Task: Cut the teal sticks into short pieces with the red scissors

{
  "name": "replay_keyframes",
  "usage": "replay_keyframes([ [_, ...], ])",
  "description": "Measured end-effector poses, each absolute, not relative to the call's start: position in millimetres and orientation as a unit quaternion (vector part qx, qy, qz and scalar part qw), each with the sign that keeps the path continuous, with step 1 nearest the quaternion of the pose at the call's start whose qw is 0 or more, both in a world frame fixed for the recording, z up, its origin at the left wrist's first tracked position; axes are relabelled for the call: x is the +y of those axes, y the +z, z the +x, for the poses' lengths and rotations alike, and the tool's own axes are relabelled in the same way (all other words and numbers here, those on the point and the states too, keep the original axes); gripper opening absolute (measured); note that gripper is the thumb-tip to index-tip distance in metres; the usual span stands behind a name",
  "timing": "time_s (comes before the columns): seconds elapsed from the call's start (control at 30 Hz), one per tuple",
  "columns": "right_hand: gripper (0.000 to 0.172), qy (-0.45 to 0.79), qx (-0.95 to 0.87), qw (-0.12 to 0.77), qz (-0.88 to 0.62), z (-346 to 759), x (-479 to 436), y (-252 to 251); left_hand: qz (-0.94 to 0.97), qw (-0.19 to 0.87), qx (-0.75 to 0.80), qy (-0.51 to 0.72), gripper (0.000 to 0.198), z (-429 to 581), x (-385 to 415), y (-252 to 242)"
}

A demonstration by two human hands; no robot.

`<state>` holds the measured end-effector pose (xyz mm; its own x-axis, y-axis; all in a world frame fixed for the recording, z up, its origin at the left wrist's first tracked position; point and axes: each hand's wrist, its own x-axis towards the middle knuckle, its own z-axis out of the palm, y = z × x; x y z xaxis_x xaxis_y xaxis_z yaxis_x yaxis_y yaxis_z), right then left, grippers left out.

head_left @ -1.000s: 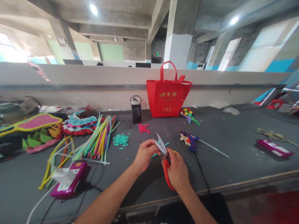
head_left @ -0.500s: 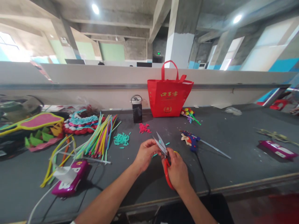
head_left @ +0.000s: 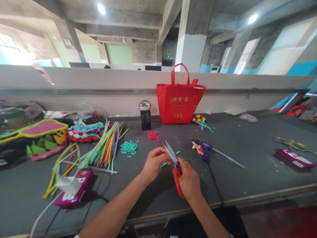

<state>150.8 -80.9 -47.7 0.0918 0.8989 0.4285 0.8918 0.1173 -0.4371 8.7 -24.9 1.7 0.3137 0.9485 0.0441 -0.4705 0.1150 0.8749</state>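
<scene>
My right hand (head_left: 188, 180) grips red-handled scissors (head_left: 173, 165), their grey blades parted and pointing up and left. My left hand (head_left: 154, 163) pinches a thin teal strip (head_left: 163, 164) right at the blades. Both hands hover over the dark grey table (head_left: 247, 172) near its front edge. Small teal cut pieces (head_left: 128, 147) lie in a pile to the left of my hands, and a red pile (head_left: 153, 136) lies farther back.
A bundle of coloured sticks (head_left: 106, 147) and felt craft pieces (head_left: 85, 129) lie at left. A purple glue gun (head_left: 74, 191) sits front left, a blue one (head_left: 203, 148) at right. A red tote bag (head_left: 178, 102) and a dark bottle (head_left: 145, 115) stand at the back.
The hands and scissors have barely shifted; the scissor blades have closed slightly on the teal strip.
</scene>
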Motion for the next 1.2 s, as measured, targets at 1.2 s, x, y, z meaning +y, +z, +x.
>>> replay_keyframes([
  [1.2, 0.04, 0.309, -0.506, 0.592, -0.546, 152.4, -61.1, -10.9, 0.559, 0.645, 0.323, 0.409, 0.015, 6.7, -21.0, -7.3],
])
